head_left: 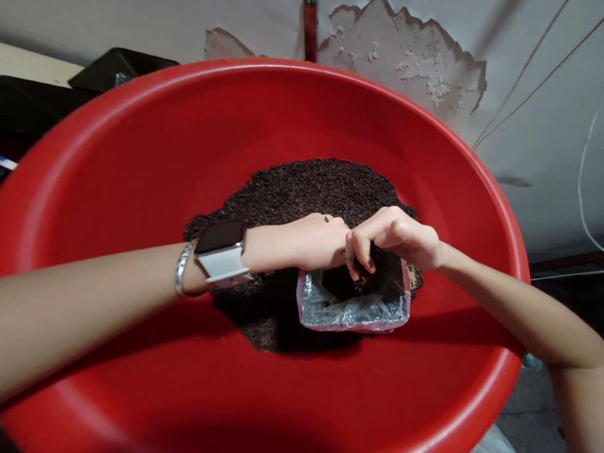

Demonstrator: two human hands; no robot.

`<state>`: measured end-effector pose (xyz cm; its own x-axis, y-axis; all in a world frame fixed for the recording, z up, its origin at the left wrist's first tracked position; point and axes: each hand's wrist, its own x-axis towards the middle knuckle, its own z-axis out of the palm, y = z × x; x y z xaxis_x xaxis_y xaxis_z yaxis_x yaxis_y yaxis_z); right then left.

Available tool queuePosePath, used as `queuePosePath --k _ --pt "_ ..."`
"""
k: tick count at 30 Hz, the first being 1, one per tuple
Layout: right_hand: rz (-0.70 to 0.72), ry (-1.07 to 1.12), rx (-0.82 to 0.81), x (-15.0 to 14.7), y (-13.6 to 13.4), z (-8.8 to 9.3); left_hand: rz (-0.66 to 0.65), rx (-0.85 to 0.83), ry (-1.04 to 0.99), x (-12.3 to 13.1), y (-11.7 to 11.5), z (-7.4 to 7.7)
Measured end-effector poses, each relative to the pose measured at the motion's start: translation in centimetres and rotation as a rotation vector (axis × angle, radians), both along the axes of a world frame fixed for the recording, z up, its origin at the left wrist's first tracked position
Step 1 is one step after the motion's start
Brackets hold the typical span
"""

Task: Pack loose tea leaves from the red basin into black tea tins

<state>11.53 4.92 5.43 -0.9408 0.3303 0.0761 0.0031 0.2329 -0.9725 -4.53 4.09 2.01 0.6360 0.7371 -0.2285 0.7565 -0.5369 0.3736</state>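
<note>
L grip (324, 242) appears to touch R grip (400, 235) at rear of plastic-lined box (354, 319), which sits amid dk. grains (328, 187) in red basin (134, 179). R fingers bend down over box w/ few grains at tips, closed or not unclear; L fingers hidden, can't tell.

Red basin (135, 152), dark seeds (324, 184), plastic-lined box (355, 317)

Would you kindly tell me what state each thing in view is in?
Red basin: upright, uncovered.
Dark grains: loose, heaped in the basin.
Box: open-topped, lined with clear plastic.
Left hand: by the box, fingers mostly hidden.
Right hand: fingers bent over the box.
Smartwatch: worn, screen dark.
Wall: paint peeling.
</note>
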Motion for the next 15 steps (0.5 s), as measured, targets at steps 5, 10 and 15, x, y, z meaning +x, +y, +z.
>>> queuePosePath --k 5,10,15 --pt "-0.032 -0.074 -0.192 0.4 0.8 -0.1 -0.046 -0.005 0.072 0.3 0.2 -0.1" --pt "0.099 -0.246 -0.233 0.7 1.1 0.6 -0.077 -0.005 0.069 0.4 0.1 0.2" --pt "0.121 -0.289 -0.145 1.0 1.1 1.6 -0.06 -0.01 0.098 0.5 0.0 0.5"
